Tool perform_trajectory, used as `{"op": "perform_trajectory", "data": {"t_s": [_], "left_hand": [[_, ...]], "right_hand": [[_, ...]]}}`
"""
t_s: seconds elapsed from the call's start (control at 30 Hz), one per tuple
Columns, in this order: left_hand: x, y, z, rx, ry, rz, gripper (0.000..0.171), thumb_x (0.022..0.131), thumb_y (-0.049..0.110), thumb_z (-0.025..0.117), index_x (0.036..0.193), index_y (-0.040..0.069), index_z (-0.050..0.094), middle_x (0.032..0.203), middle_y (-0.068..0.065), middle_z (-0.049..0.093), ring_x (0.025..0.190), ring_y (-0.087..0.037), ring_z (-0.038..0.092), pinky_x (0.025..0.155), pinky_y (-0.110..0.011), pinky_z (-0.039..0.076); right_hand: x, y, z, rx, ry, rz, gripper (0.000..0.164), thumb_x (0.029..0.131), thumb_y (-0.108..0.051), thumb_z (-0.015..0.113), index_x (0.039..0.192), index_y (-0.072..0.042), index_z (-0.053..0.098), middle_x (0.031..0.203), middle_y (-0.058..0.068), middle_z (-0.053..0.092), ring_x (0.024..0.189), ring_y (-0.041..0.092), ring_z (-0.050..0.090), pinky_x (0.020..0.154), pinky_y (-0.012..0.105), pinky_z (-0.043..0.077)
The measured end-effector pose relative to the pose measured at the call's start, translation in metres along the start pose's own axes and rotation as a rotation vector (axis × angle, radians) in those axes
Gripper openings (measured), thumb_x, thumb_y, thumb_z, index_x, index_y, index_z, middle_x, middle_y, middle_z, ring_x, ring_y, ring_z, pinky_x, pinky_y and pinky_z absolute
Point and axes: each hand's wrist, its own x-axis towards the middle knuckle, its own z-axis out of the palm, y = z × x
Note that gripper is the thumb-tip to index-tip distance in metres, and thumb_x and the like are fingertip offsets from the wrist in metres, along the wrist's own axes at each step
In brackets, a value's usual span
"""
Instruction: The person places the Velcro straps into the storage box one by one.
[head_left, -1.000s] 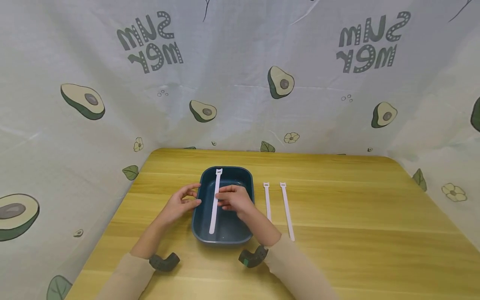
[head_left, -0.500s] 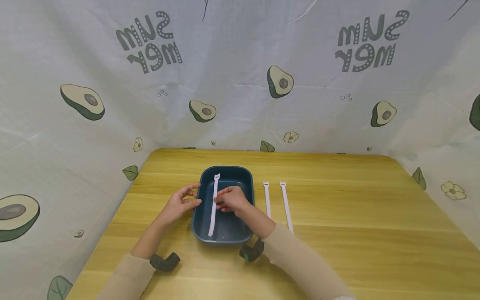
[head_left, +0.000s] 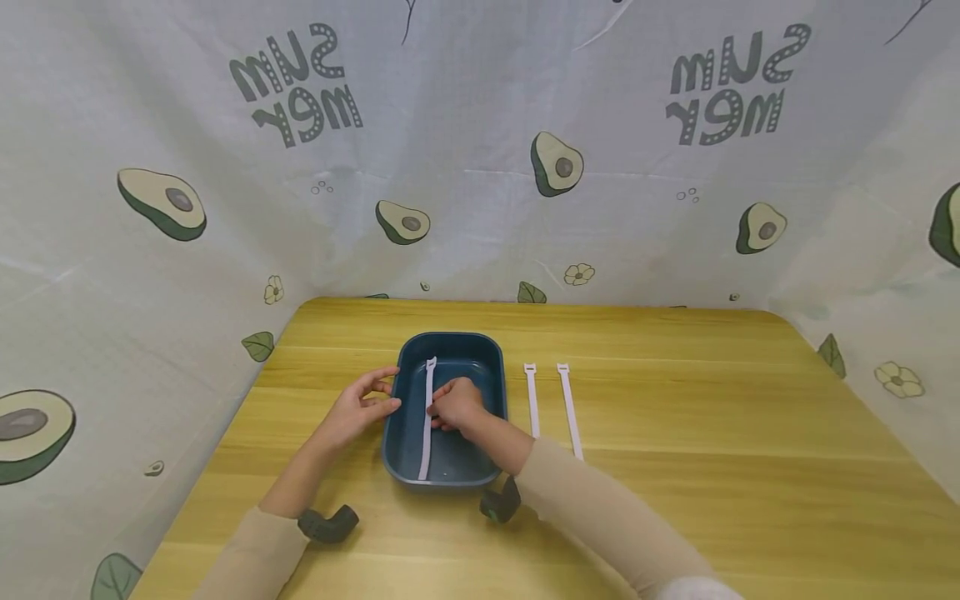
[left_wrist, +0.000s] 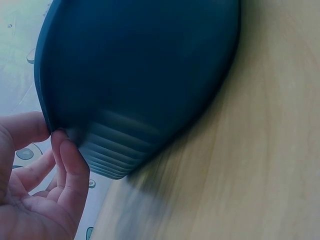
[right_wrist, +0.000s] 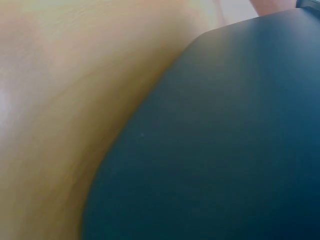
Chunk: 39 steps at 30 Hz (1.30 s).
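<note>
A white hook-and-loop cable tie (head_left: 428, 446) stretches lengthwise inside a dark blue rectangular container (head_left: 465, 478), near its left wall. My right hand (head_left: 459, 404) reaches into the container and pinches the tie near its middle; the fingertips are partly hidden. At the left rim, my left hand (head_left: 360, 407) holds the container, its thumb at the edge and other fingers (left_wrist: 75, 170) against the outer side wall. The right wrist view shows mostly the container's outer wall (right_wrist: 200, 140), with neither the right hand's fingers nor the tie visible.
To the container's right, a white cable tie (head_left: 532, 400) and another white cable tie (head_left: 568, 408) lie side by side, their near ends behind the right arm. They rest on a wooden table (head_left: 712, 483). A printed cloth (head_left: 480, 167) hangs around the back and sides.
My right hand has moved lower into the container with the cable tie, and the tie's head has come down from the far rim. My left hand stays at the rim.
</note>
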Motion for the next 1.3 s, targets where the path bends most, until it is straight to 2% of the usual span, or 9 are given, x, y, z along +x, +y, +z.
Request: {"op": "perform_trajectory", "data": {"t_s": [0.3, 0.57, 0.83, 1.1, 1.3], "left_hand": [[0.0, 0.0, 0.0, -0.017, -0.007, -0.004, 0.054, 0.093, 0.008, 0.065, 0.142, 0.0, 0.044, 0.108, -0.017, 0.05, 0.069, -0.017, 0.056, 0.072, -0.025, 0.053], [-0.001, 0.0, -0.001, -0.027, -0.025, 0.01, 0.054, 0.093, 0.007, 0.065, 0.142, -0.001, 0.043, 0.107, -0.017, 0.05, 0.069, -0.016, 0.056, 0.072, -0.025, 0.053], [-0.001, 0.0, 0.0, -0.025, -0.022, 0.01, 0.055, 0.093, 0.008, 0.065, 0.142, -0.001, 0.043, 0.106, -0.016, 0.05, 0.068, -0.016, 0.055, 0.072, -0.025, 0.053], [0.0, -0.001, -0.001, -0.015, -0.026, 0.022, 0.054, 0.093, 0.007, 0.065, 0.142, -0.003, 0.042, 0.105, -0.015, 0.051, 0.069, -0.015, 0.057, 0.072, -0.025, 0.053], [0.0, 0.0, 0.0, -0.014, -0.018, 0.008, 0.052, 0.094, 0.005, 0.063, 0.142, -0.002, 0.043, 0.106, -0.017, 0.05, 0.067, -0.016, 0.055, 0.073, -0.024, 0.053]], "right_hand": [[0.0, 0.001, 0.005, -0.057, 0.046, -0.032, 0.011, 0.081, 0.004, 0.073, 0.08, 0.0, 0.063, 0.061, 0.008, 0.063, 0.048, 0.01, 0.06, 0.048, 0.023, 0.052], [0.001, 0.002, 0.007, -0.111, 0.055, -0.071, 0.011, 0.081, 0.004, 0.072, 0.077, -0.001, 0.062, 0.059, 0.007, 0.061, 0.046, 0.009, 0.059, 0.049, 0.024, 0.051], [0.0, 0.001, 0.007, -0.116, 0.048, -0.087, 0.01, 0.084, 0.003, 0.071, 0.077, -0.001, 0.063, 0.059, 0.007, 0.06, 0.047, 0.01, 0.058, 0.05, 0.024, 0.052], [0.0, 0.003, 0.004, -0.05, 0.045, -0.073, 0.008, 0.083, 0.003, 0.071, 0.081, 0.001, 0.064, 0.064, 0.009, 0.063, 0.051, 0.012, 0.063, 0.052, 0.025, 0.054], [-0.007, -0.001, -0.008, 0.093, -0.03, -0.114, 0.006, 0.086, 0.0, 0.069, 0.089, 0.004, 0.066, 0.072, 0.011, 0.066, 0.053, 0.013, 0.064, 0.054, 0.025, 0.055]]}}
